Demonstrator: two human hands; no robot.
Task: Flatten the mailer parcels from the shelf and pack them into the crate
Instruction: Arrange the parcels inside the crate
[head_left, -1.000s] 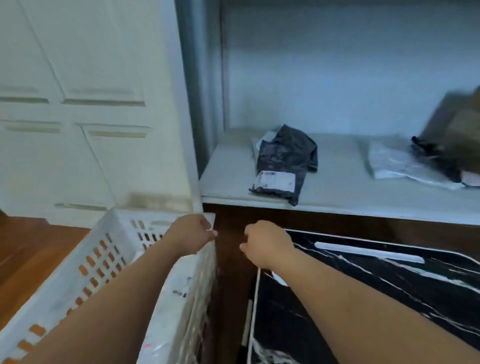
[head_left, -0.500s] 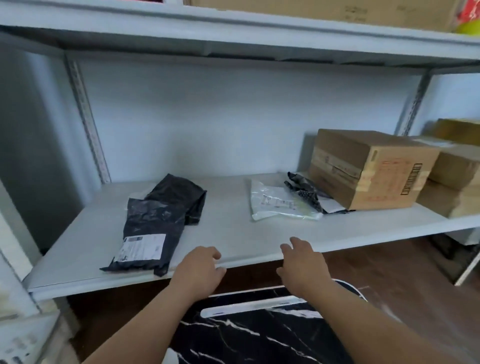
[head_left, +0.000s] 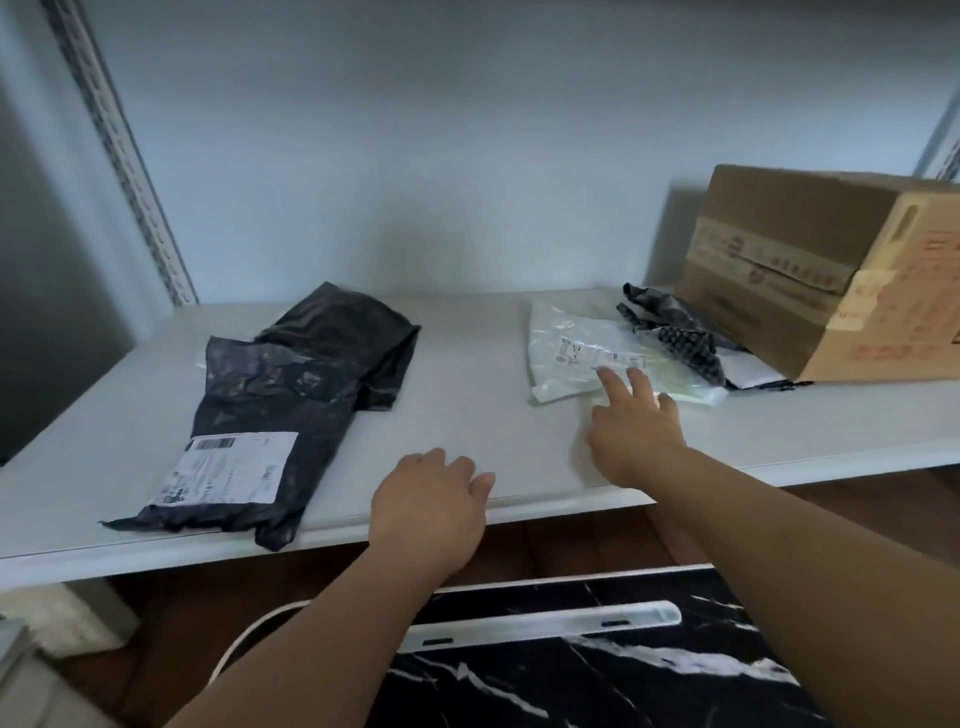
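A black mailer parcel (head_left: 291, 410) with a white label lies on the left of the white shelf (head_left: 493, 426). On the right a clear-white mailer (head_left: 576, 353) lies flat, and a crumpled black patterned mailer (head_left: 675, 332) rests partly on it. My right hand (head_left: 634, 421) is stretched over the shelf with fingers spread, its fingertips touching the near edge of the clear-white mailer. My left hand (head_left: 431, 504) hovers at the shelf's front edge, fingers loosely curled and holding nothing. The crate is out of view.
A taped cardboard box (head_left: 831, 270) stands at the shelf's right end, right behind the patterned mailer. Below the shelf is a black marble-patterned surface (head_left: 597, 680) with a white handle. A perforated metal upright (head_left: 130, 171) runs up the back left.
The view swung from the white crate up to the shelf. Both hands left the crate rim and rose to the shelf; my right hand has reached forward onto the clear-white mailer.
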